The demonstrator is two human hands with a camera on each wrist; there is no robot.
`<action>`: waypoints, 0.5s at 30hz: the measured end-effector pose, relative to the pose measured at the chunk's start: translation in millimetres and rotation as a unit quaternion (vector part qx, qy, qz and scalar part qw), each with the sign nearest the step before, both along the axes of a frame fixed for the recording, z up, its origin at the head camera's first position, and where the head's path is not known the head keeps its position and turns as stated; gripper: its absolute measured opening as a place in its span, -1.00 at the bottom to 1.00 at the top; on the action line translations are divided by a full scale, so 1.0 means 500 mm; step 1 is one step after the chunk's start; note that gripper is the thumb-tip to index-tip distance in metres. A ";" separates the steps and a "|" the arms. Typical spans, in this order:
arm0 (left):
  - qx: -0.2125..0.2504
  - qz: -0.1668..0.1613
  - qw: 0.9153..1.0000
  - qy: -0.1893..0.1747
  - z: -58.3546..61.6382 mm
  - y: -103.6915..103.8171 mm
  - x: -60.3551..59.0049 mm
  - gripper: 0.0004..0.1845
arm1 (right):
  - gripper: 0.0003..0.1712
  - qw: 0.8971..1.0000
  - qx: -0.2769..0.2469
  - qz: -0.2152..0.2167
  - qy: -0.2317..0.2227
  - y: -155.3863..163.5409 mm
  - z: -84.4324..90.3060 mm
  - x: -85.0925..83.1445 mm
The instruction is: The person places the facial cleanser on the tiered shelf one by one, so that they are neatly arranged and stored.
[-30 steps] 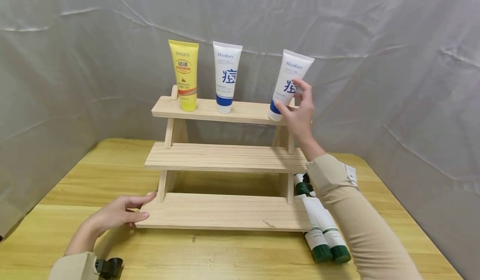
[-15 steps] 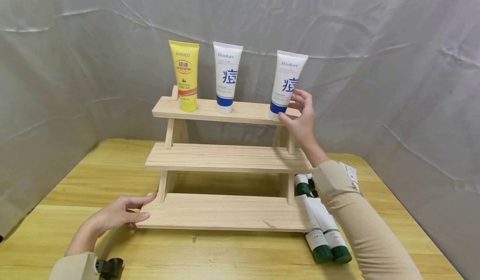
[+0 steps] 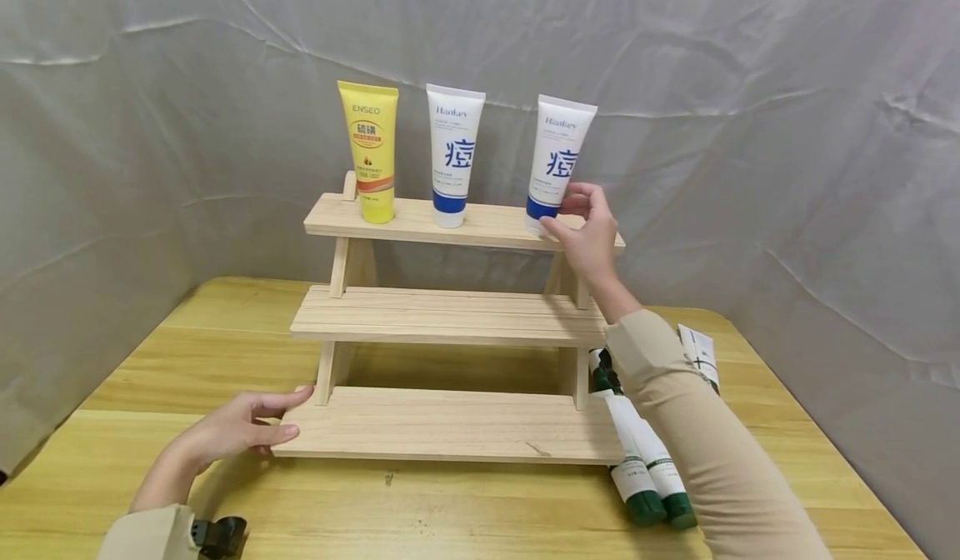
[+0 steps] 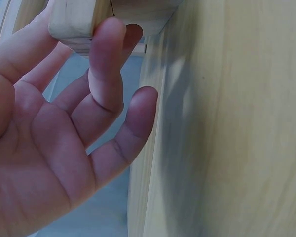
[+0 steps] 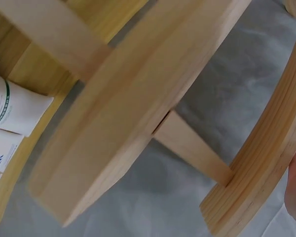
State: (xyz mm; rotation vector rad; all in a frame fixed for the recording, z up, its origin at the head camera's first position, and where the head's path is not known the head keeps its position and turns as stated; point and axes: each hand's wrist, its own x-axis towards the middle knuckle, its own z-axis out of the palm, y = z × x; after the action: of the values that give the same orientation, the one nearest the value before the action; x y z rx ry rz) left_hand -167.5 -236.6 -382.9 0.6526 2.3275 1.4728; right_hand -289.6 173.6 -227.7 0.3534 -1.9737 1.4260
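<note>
A three-step wooden rack [image 3: 450, 314] stands on the wooden table [image 3: 420, 510]. On its top step stand a yellow tube [image 3: 369, 150], a white-and-blue tube [image 3: 453, 153] and a second white-and-blue tube [image 3: 557, 163]. My right hand [image 3: 583, 228] pinches the lower end of that second tube, cap down on the step. My left hand [image 3: 238, 427] rests with straight fingers against the left end of the bottom step [image 4: 71, 19]. The right wrist view shows only the rack's underside [image 5: 138, 98] and white tubes [image 5: 12, 111] below.
Several white tubes with green caps [image 3: 645, 472] lie on the table right of the rack, partly under my right sleeve. A small white card [image 3: 699, 352] lies behind them. Grey cloth [image 3: 787, 127] hangs close behind and around the table.
My right hand has slid the second white-and-blue tube leftward along the top step and brought it from tilted to nearly upright. My left hand has not moved.
</note>
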 end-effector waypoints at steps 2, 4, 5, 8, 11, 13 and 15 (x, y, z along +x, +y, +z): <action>-0.001 -0.001 1.000 0.001 0.000 0.000 0.000 -0.37 | -0.48 1.000 -0.005 0.007 0.002 -0.007 0.001 -0.003; -0.003 -0.001 1.000 0.002 0.001 0.000 0.000 -0.37 | -0.50 1.000 -0.010 0.014 0.001 -0.014 0.002 -0.006; -0.003 -0.001 1.000 0.002 0.001 0.000 0.000 -0.37 | -0.51 1.000 -0.010 0.015 0.002 -0.017 0.002 -0.007; -0.003 0.000 1.000 0.003 0.001 0.000 0.001 -0.37 | -0.53 1.000 -0.012 0.020 0.003 -0.024 0.002 -0.007; -0.002 0.000 1.000 0.004 0.002 0.000 0.001 -0.37 | -0.53 1.000 -0.004 0.015 -0.001 -0.028 0.002 -0.004; -0.001 0.000 1.000 0.005 0.002 0.000 0.001 -0.37 | -0.52 1.000 0.002 0.012 -0.007 -0.027 0.003 -0.002; 0.000 -0.001 1.000 0.005 0.002 0.000 0.001 -0.36 | -0.52 1.000 0.005 0.008 -0.016 -0.025 0.003 0.001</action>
State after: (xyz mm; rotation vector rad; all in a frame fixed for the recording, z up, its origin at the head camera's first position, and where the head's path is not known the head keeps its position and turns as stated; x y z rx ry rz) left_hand -166.7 -236.5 -382.0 0.6638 2.3337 1.4733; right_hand -289.0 161.0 -226.1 0.3535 -2.0079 1.4392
